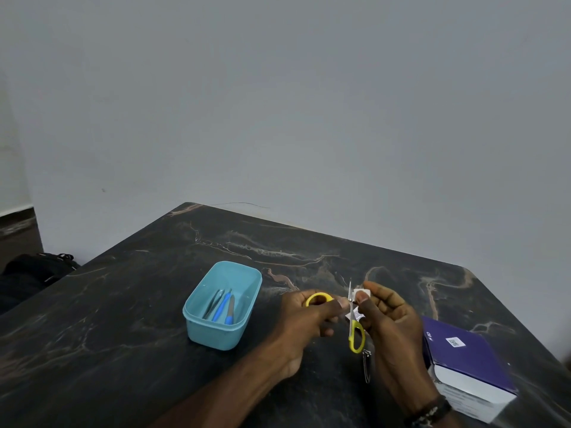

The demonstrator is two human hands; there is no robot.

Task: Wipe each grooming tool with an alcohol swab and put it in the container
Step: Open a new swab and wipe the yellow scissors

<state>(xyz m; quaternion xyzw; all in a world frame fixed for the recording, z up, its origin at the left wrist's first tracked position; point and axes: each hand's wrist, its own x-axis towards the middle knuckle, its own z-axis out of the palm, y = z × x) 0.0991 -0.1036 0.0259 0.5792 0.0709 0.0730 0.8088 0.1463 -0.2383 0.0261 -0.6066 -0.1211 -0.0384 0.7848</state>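
Yellow-handled scissors (356, 335) are spread wide above the dark table. My left hand (306, 316) grips one yellow handle loop, near the container. One blade points up between my hands. My right hand (386, 316) pinches a small white alcohol swab (361, 294) against that blade; the second yellow loop hangs below it. The light blue container (197, 329) stands left of my hands and holds tweezers and blue-handled tools (224, 305).
A purple and white box (463, 362) lies at the right, close to my right wrist. A small metal tool (366, 366) lies on the table below the scissors. A black bag (37, 267) sits beyond the table's left edge. A grey wall rises behind.
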